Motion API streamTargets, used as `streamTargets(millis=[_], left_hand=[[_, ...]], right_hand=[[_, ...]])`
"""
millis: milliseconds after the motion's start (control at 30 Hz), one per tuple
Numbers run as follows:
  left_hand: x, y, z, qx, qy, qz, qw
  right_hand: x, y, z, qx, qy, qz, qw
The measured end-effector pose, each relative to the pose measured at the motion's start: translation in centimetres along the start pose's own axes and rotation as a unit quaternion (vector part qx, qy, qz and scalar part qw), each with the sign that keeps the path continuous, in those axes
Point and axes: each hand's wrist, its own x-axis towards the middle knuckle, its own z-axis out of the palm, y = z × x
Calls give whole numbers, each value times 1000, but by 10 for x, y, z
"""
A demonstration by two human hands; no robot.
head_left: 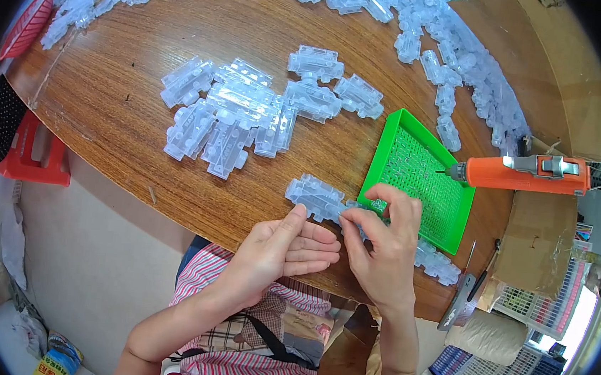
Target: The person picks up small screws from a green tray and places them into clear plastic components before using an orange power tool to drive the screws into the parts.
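My left hand (pixel 282 249) is held palm up at the table's near edge, fingers stretched out and thumb raised. Its thumb tip is next to a transparent plastic housing (pixel 316 197) lying on the wood. My right hand (pixel 389 249) has thumb and index finger pinched together beside the right end of that housing. Whatever sits in the pinch is too small to make out. Just beyond the right hand is a green tray (pixel 387 146) with a perforated-looking floor and small metallic bits scattered in it. More housings (pixel 438 262) lie partly hidden behind the right hand.
An orange electric screwdriver (pixel 523 175) points its bit over the tray. Several transparent housings (pixel 239 107) are grouped mid-table, with larger heaps (pixel 462 55) along the far edge. A red leaf-shaped dish (pixel 27 24) is at far left. Slim hand tools (pixel 474 285) lie at the right edge.
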Motion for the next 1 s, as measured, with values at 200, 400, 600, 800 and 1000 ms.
streamTargets(millis=[200,400,600,800,1000], left_hand=[[0,0,0,-13,-6,-1,1000],[2,1,-3,-133,-62,-31,989],[5,-1,-5,-221,-171,-61,958],[2,1,3,-225,-177,-48,957],[4,-4,-2,-226,-180,-20,957]], right_hand=[[2,-3,-3,-21,-6,-13,1000],[-4,-12,-13,41,34,14,998],[-13,-38,-15,103,-22,-31,994],[-20,-40,1,89,-27,-48,995],[-19,-44,6,127,-28,-45,991]])
